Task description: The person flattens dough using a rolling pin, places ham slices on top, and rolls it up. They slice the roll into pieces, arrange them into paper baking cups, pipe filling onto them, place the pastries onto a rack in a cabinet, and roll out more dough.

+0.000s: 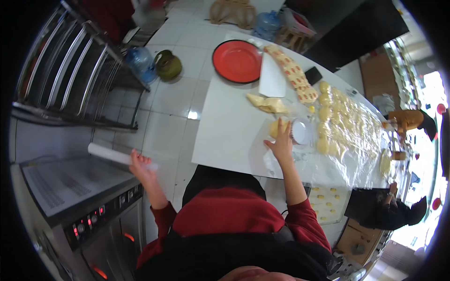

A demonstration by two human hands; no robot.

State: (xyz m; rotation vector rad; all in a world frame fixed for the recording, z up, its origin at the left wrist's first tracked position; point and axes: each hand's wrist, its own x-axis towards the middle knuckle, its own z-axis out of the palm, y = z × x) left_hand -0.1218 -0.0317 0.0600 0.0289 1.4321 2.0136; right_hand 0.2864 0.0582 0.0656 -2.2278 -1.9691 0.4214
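My left hand (143, 167) is closed around a white rolling pin (110, 153), held off to the left, away from the table. On the white table, my right hand (282, 144) reaches out with its fingers apart and touches a pale yellow dough ball (273, 129), which it partly covers. Just right of those fingers is a white fluted paper baking cup (300, 131); whether it is one or a stack, I cannot tell. Farther up lies an irregular piece of dough (267, 103). Several rows of dough balls (349, 119) rest under clear plastic film to the right.
A red round tray (237, 61), a white board (273, 77), a red-patterned strip (293, 70) and a black phone-like object (313, 75) occupy the far table. A metal rack (79, 70) and an oven (89, 206) stand left. Two people (391, 208) are at the right.
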